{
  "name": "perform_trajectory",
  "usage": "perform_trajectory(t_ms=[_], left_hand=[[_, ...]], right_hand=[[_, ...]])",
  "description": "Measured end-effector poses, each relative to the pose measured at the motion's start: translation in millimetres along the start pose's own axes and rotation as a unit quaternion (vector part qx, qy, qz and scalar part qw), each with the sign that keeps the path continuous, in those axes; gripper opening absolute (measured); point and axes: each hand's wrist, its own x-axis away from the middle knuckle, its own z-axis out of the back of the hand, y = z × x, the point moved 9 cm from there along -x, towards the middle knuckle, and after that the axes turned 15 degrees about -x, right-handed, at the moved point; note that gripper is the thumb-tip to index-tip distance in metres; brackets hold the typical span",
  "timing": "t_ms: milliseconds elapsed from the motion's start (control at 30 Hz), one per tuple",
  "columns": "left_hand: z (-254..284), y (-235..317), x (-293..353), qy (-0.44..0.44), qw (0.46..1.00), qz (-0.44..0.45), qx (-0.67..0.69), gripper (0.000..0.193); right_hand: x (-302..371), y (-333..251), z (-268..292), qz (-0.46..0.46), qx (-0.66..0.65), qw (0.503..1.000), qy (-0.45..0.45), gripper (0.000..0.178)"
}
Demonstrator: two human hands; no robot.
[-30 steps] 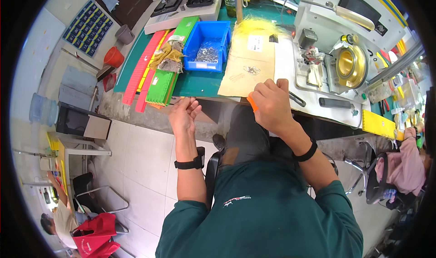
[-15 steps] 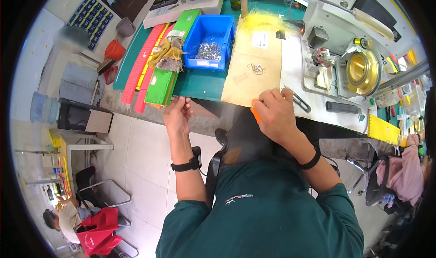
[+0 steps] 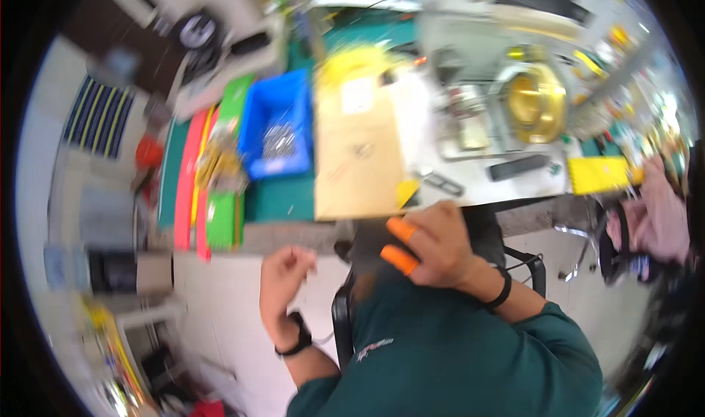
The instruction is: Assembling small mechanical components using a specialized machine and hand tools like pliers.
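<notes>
orange finger cots (image 3: 400, 244) on right hand (image 3: 433, 244), 2 visible

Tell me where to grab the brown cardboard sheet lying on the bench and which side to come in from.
Grip the brown cardboard sheet at its near edge, coming from the person's side. It lies flat, with that edge at the bench front, just ahead of the right hand, so fingers could probably pinch it there. The blue bin crowds its left side and clutter its far end. The picture is blurred, so any overhang is unclear.
</notes>
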Motion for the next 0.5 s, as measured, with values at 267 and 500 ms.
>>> perform_trajectory(t_ms=[267,500], left_hand=[[-19.8,187.9,59.2,-0.138,0.849,-0.505,0.075,0.02],[44.9,245.2,137.4,0.018,0.296,-0.74,0.603,0.035]], right_hand=[[26.1,-4.0,102.8,-0.044,0.07,0.985,0.149,0.041],[101.1,29.5,296.2,-0.186,0.268,0.832,0.448,0.022]])
